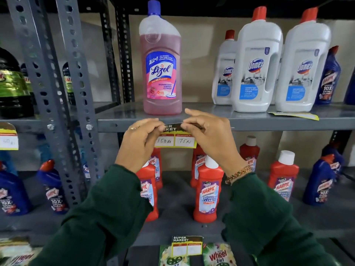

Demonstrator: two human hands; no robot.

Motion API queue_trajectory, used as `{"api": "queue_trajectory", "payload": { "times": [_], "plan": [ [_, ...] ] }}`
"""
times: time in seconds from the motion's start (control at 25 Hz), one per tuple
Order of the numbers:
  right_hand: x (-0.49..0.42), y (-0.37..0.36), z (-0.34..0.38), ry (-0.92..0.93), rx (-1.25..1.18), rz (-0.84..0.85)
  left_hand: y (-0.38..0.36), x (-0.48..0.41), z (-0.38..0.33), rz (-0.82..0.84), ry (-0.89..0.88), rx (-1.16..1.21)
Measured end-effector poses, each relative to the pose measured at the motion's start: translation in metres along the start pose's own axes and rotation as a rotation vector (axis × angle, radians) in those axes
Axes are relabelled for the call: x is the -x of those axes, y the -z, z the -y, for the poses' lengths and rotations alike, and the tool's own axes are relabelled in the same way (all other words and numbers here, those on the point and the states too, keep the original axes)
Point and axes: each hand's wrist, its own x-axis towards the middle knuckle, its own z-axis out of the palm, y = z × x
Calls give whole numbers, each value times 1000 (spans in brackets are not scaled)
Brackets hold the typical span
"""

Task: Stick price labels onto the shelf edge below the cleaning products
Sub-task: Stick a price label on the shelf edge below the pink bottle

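**shelfie_42:** Where's the tag at? I see both hands up at the shelf edge (269, 122), right below the Lizol bottle (162, 62).

**aisle_rat:** Yep, the price label (175, 140) hangs just under the Lizol, its top strip against the edge. The left hand (137, 144) has fingers curled and pinched onto the top-left corner, and the right hand (208, 139) is pinched on the top-right, index finger sticking up free. Can't tell if the adhesive has actually grabbed yet.

**shelfie_42:** What could go sideways?

**aisle_rat:** My guess: press one side first and it sticks crooked, or the strip creases between the two pinches. Push too high and knuckles could nudge the Lizol, since it stands close to the edge. There's also another label (294, 115) lying loose on the shelf right of the Lizol, under the Domex bottles (255, 60). An elbow bump could knock that off.
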Motion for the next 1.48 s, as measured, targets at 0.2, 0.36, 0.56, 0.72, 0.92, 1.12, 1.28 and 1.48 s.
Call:
{"api": "queue_trajectory", "payload": {
  "times": [0.2, 0.36, 0.56, 0.72, 0.92, 1.12, 1.28, 1.48],
  "plan": [
    [6, -13, -6, -32, 103, 65, 0, 7, 12, 10, 44, -22],
    [9, -23, -7, -72, 118, 34, -5, -2, 16, 41, 38, -123],
    [10, -30, -7, -90, 179, -56, -9, 1, 20, 36, 19, -137],
    [9, -35, -5, -106, 221, -101, -14, -1, 22, -3, 26, -166],
    [9, -39, -4, -91, 292, -87, -17, 0, 24, -23, 24, -184],
    [8, -40, -2, -111, 299, -121, -15, -4, 20, -38, 40, -198],
    [4, -39, 0, -147, 271, -175, -12, -8, 16, -59, 75, -179],
    [-1, -40, -1, -168, 264, -208, -17, -16, 20, -115, 83, -204]
  ]
}}
